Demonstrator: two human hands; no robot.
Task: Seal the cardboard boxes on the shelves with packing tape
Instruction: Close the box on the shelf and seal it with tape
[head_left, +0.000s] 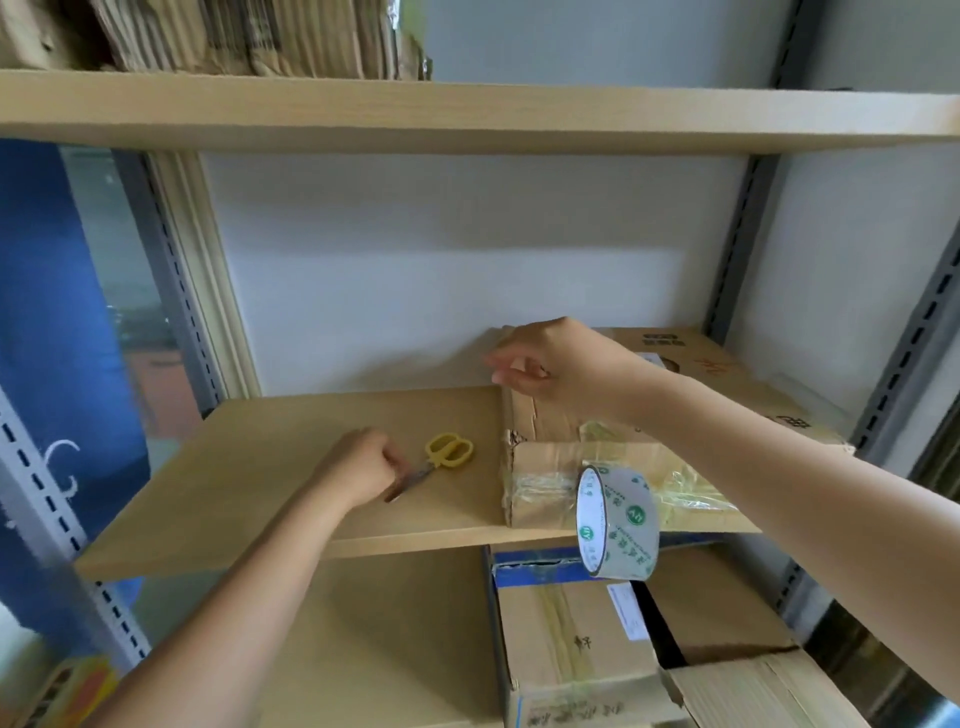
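Observation:
A worn cardboard box (550, 462), wrapped in clear tape, lies on the right of the middle shelf (291, 483). A roll of packing tape (615, 522) hangs in front of the box, below the shelf edge. My right hand (550, 369) hovers at the box's top left edge with its fingertips bunched and blurred. Whether they pinch a tape strip is unclear. My left hand (358, 475) grips the blades of the yellow-handled scissors (447, 454) lying on the shelf.
More cardboard boxes (571, 649) stand on the shelf below, right of centre. Flattened cardboard (234, 36) is stacked on the top shelf. Grey slotted uprights (904, 374) frame the shelves. A small orange carton (78, 691) sits at the lower left.

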